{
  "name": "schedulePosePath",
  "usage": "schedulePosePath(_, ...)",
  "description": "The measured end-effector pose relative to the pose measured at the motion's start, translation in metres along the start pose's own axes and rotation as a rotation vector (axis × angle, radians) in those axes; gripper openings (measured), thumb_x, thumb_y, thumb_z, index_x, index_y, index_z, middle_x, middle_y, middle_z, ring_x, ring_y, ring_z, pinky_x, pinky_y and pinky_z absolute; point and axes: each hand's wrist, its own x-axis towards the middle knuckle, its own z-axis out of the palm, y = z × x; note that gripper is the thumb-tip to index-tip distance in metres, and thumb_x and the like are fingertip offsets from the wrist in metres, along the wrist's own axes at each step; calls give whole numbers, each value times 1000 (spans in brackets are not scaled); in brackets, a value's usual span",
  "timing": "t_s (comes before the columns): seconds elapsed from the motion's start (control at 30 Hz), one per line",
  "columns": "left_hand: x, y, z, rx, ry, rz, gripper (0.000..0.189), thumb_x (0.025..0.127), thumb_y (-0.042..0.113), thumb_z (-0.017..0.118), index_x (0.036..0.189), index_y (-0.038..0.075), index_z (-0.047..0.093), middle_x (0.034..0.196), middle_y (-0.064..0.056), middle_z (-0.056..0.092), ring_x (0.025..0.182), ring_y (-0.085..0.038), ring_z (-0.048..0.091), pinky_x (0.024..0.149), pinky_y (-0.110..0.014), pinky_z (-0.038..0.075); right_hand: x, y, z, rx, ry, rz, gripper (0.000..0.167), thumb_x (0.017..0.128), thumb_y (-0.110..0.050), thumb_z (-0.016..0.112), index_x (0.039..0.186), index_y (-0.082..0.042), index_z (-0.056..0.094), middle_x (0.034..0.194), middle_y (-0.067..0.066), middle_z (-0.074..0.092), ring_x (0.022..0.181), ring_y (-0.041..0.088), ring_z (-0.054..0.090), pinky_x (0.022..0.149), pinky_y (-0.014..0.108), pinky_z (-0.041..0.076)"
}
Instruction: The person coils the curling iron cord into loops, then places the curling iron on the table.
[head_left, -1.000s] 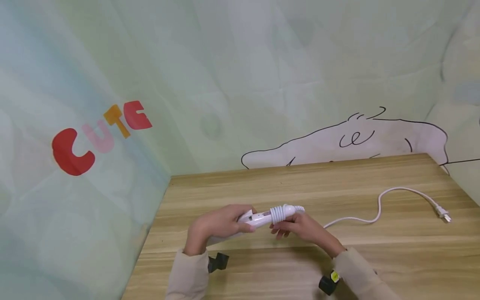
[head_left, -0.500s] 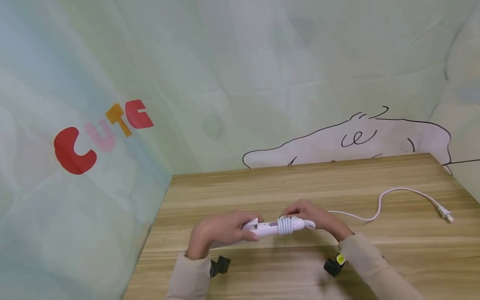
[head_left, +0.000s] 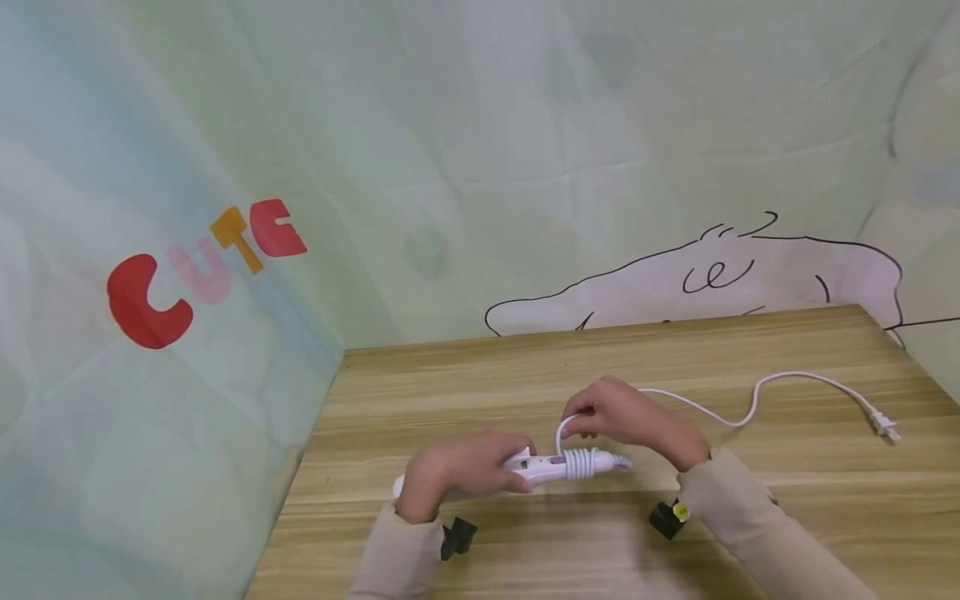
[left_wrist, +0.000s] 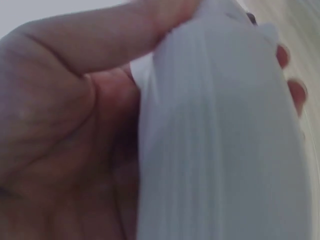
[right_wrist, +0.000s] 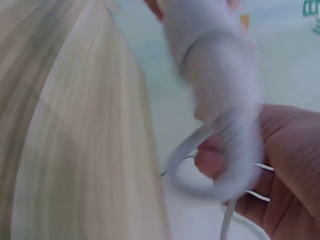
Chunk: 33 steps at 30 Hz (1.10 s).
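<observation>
My left hand point(head_left: 480, 462) grips a white hair straightener point(head_left: 547, 469) around its body, held level above the table in the head view. Its broad ribbed casing point(left_wrist: 200, 130) fills the left wrist view, with the thumb on one side and fingertips on the far side. Several turns of white power cord point(head_left: 580, 464) are wound round the handle near its right end. Just beyond the handle, my right hand point(head_left: 622, 412) pinches the cord between thumb and fingers, a short loop running down to the windings. The handle end and its cord guard point(right_wrist: 235, 145) blur in the right wrist view.
The cord's loose length point(head_left: 757, 396) snakes over the wooden table point(head_left: 450, 383) to a two-pin plug point(head_left: 887, 426) at the right. A printed cloth backdrop point(head_left: 420, 167) stands behind and left. Small black wrist-worn devices hang under both forearms.
The right hand has gone from under the handle, round behind it, and up to its far side, drawing the cord along. The straightener has shifted slightly right and lower in view.
</observation>
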Motion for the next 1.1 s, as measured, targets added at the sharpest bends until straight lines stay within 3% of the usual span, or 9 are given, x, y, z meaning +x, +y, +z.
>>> schedulePosePath(0.1, 2, 2, 3, 45, 15, -58, 15, 88, 22, 67, 95, 14, 56, 82, 6, 54, 73, -6, 48, 67, -23, 40, -1, -13, -2, -182, 42, -50, 11, 87, -30, 69, 80, -21, 72, 72, -12, 67, 62, -1, 56, 59, 21, 46)
schedulePosePath(0.2, 4, 3, 5, 47, 30, -133, 16, 88, 22, 68, 96, 15, 56, 84, 5, 56, 73, -9, 50, 67, -26, 41, -2, -26, -1, -327, 84, -48, 12, 86, -30, 70, 77, -23, 71, 71, -16, 65, 60, -4, 51, 59, 20, 44)
schedulePosePath(0.33, 6, 3, 6, 7, 56, -213, 16, 88, 22, 67, 96, 14, 56, 84, 2, 57, 72, -11, 50, 66, -28, 41, -5, -40, 5, -366, 108, 48, 13, 86, -30, 70, 78, -20, 71, 68, -16, 62, 56, -2, 46, 55, 19, 40)
schedulePosePath(0.47, 9, -3, 7, -44, 88, -245, 15, 89, 21, 66, 96, 13, 56, 84, 1, 56, 72, -13, 50, 65, -29, 40, -9, -47, 16, -328, 150, 129, 15, 89, -29, 67, 81, -16, 71, 61, -14, 57, 51, -2, 42, 49, 19, 36)
schedulePosePath(0.73, 11, -12, 5, -69, 136, -235, 15, 90, 20, 66, 93, 11, 54, 79, -1, 53, 68, -15, 47, 61, -30, 38, -18, -51, 42, -143, 242, 228, 15, 93, -22, 61, 87, -10, 69, 56, -15, 53, 46, -4, 46, 42, 19, 36)
schedulePosePath(0.87, 11, -17, 3, -96, 151, -213, 15, 90, 17, 65, 94, 9, 54, 80, -2, 53, 70, -16, 47, 62, -30, 38, -21, -49, 55, -53, 272, 211, 14, 93, -16, 60, 82, -9, 66, 57, -12, 56, 49, -4, 48, 44, 19, 38)
schedulePosePath(1.1, 6, -23, -4, -130, 178, -159, 15, 90, 17, 64, 99, 9, 55, 82, -2, 54, 72, -16, 49, 63, -32, 40, -26, -38, 69, 84, 240, 156, 15, 95, -14, 57, 85, -9, 66, 73, -2, 68, 67, 4, 62, 56, 20, 46)
